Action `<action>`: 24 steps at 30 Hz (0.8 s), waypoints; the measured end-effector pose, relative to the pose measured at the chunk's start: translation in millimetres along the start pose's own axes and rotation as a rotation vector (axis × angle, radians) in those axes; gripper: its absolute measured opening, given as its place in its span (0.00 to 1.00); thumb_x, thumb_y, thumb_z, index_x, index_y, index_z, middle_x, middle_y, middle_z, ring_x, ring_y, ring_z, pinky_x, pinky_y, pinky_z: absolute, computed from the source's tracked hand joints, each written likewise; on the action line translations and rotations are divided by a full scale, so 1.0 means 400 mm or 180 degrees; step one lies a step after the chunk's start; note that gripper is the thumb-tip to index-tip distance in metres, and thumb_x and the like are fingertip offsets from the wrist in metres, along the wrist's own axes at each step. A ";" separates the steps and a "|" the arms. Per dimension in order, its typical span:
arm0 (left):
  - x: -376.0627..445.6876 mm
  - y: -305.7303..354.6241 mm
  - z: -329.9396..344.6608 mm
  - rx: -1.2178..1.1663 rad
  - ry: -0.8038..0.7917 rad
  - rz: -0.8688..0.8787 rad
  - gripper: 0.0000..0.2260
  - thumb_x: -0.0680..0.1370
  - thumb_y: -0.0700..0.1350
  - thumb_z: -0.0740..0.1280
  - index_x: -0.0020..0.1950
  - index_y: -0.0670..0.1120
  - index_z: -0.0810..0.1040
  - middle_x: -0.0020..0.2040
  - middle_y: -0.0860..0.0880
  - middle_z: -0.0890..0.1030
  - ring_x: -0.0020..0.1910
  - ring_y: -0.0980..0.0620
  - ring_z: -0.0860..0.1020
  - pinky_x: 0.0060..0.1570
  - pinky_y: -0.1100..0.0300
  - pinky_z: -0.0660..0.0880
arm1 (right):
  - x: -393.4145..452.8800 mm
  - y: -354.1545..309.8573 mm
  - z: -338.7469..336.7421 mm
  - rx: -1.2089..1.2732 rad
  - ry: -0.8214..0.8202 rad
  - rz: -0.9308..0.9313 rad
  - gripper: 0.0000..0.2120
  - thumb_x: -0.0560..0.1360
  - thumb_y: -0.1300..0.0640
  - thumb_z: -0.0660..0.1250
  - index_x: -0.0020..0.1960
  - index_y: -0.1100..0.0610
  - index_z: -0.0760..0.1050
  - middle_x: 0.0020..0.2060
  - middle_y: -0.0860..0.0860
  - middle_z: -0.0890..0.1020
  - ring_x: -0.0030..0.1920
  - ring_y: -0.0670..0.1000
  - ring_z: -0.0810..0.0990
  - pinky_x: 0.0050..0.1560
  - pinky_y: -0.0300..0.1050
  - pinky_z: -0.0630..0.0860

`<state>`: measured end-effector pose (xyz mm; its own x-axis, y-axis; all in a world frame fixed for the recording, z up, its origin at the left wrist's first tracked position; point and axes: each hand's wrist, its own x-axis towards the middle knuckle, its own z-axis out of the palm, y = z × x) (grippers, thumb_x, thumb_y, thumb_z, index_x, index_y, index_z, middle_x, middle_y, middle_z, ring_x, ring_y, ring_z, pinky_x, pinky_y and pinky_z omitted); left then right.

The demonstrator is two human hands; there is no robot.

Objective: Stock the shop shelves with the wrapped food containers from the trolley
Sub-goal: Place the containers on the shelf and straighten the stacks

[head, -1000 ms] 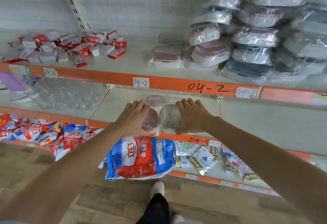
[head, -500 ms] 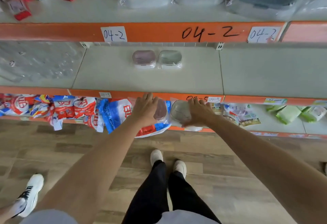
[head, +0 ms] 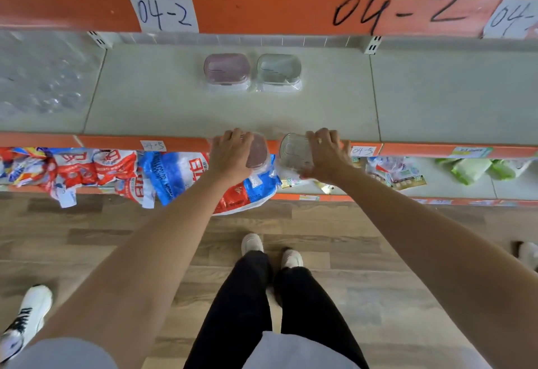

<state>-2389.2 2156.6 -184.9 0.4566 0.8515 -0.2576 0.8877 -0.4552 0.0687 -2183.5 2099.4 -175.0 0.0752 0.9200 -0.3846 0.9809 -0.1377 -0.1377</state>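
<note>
Pink-lidded container [head: 258, 151], tilted at the shelf's [head: 186, 112] front edge, is gripped by your left hand [head: 231, 154], which hides most of it. Your right hand [head: 326, 154] curls round the clear-lidded container [head: 294, 153] just beside. Two wrapped containers [head: 252, 71] sit at the shelf's rear; wrap blurs detail.

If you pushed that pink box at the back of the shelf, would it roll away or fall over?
Probably neither. The pink-lidded container looks low and wide with a flat base, so it should slide rather than roll or tip. Its clear plastic wrap looks smooth on the bare shelf, so it may slide easily. It sits right beside the green-lidded container, so a sideways push would likely nudge that one too.
</note>
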 end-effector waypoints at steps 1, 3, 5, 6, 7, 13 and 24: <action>0.016 -0.008 0.005 -0.0040 0.0039 0.0019 0.28 0.70 0.45 0.72 0.67 0.45 0.67 0.63 0.45 0.70 0.63 0.44 0.68 0.58 0.50 0.65 | 0.019 -0.003 0.005 -0.0045 0.0073 0.0018 0.46 0.66 0.43 0.75 0.74 0.56 0.54 0.69 0.55 0.61 0.69 0.57 0.59 0.66 0.57 0.60; 0.054 -0.030 0.013 -0.0143 0.0125 0.0067 0.27 0.70 0.43 0.71 0.67 0.45 0.67 0.63 0.45 0.70 0.64 0.44 0.68 0.61 0.50 0.64 | 0.061 -0.010 0.015 -0.0070 0.0182 0.0058 0.45 0.68 0.42 0.73 0.75 0.55 0.52 0.70 0.54 0.61 0.70 0.56 0.58 0.68 0.58 0.57; 0.094 -0.051 0.019 -0.0186 0.0175 0.0112 0.26 0.71 0.42 0.70 0.67 0.44 0.68 0.65 0.45 0.70 0.66 0.44 0.67 0.64 0.50 0.62 | 0.107 -0.023 0.026 0.0064 0.0206 0.0107 0.44 0.69 0.44 0.72 0.75 0.55 0.53 0.72 0.53 0.60 0.72 0.54 0.56 0.70 0.58 0.54; 0.112 -0.059 0.024 -0.0203 0.0163 0.0139 0.25 0.72 0.41 0.69 0.68 0.44 0.68 0.67 0.45 0.70 0.67 0.44 0.67 0.66 0.50 0.62 | 0.128 -0.029 0.033 0.0147 0.0203 0.0142 0.43 0.69 0.45 0.73 0.75 0.55 0.53 0.73 0.53 0.59 0.73 0.53 0.55 0.70 0.57 0.53; 0.126 -0.067 0.030 -0.0244 0.0157 0.0158 0.23 0.73 0.39 0.68 0.67 0.43 0.69 0.68 0.45 0.70 0.67 0.44 0.68 0.66 0.49 0.63 | 0.146 -0.036 0.040 0.0213 0.0215 0.0171 0.42 0.69 0.46 0.73 0.74 0.56 0.54 0.74 0.53 0.58 0.74 0.53 0.54 0.71 0.57 0.52; 0.155 -0.102 0.055 -0.0098 0.0598 -0.0033 0.21 0.74 0.38 0.66 0.66 0.44 0.72 0.61 0.38 0.69 0.62 0.38 0.68 0.62 0.47 0.66 | 0.183 -0.074 0.069 -0.0320 0.0809 -0.0081 0.23 0.75 0.54 0.68 0.66 0.61 0.67 0.71 0.58 0.63 0.70 0.58 0.62 0.64 0.55 0.60; 0.165 -0.146 0.063 -0.0198 -0.0272 -0.0116 0.34 0.77 0.44 0.63 0.77 0.38 0.48 0.77 0.40 0.47 0.76 0.43 0.48 0.73 0.51 0.53 | 0.218 -0.137 0.044 -0.0236 -0.0142 -0.0116 0.40 0.76 0.47 0.63 0.77 0.61 0.44 0.76 0.61 0.44 0.76 0.58 0.43 0.74 0.50 0.49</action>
<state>-2412.3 2232.9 -230.1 0.4197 0.8407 -0.3421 0.9067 -0.4052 0.1167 -2233.9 2180.9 -217.0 0.0329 0.9064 -0.4210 0.9935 -0.0755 -0.0848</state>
